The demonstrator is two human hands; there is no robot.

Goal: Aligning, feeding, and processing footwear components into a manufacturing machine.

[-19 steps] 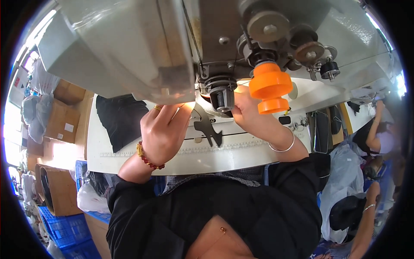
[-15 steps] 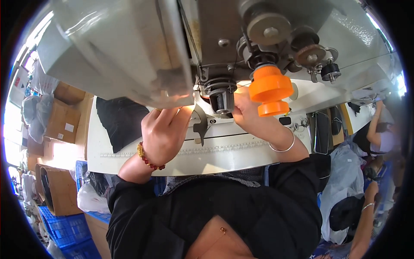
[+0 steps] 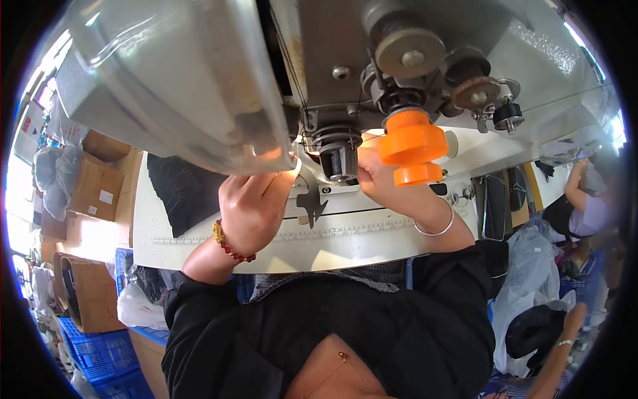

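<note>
My left hand (image 3: 256,207), with a red and gold bead bracelet at its wrist, is closed with fingers pressed together beneath the clear guard of the sewing machine (image 3: 179,100). A strip of pale, mesh-like cloth (image 3: 311,166) lies between my hands under the machine head, only partly visible. On its other side, my right hand (image 3: 389,178), wearing a silver bangle, curls at the cloth's edge. The orange knob (image 3: 414,139) and dark machine parts cover some of its fingers. Both sets of fingertips are mostly hidden. Near my left fingers stands a dark metal bracket (image 3: 310,203).
Black fabric (image 3: 183,189) lies left on the white table (image 3: 339,249), which carries a printed ruler scale. Cardboard boxes (image 3: 100,186) and blue crates (image 3: 100,346) stand at left. Plastic bags (image 3: 531,266) and a co-worker's arm (image 3: 565,339) are at right, with another person beyond.
The machine and knob have shifted slightly in view. My hands stay nearly in place by the pale cloth. At right, the nearer co-worker's hand sits lower, and the farther person has shifted.
</note>
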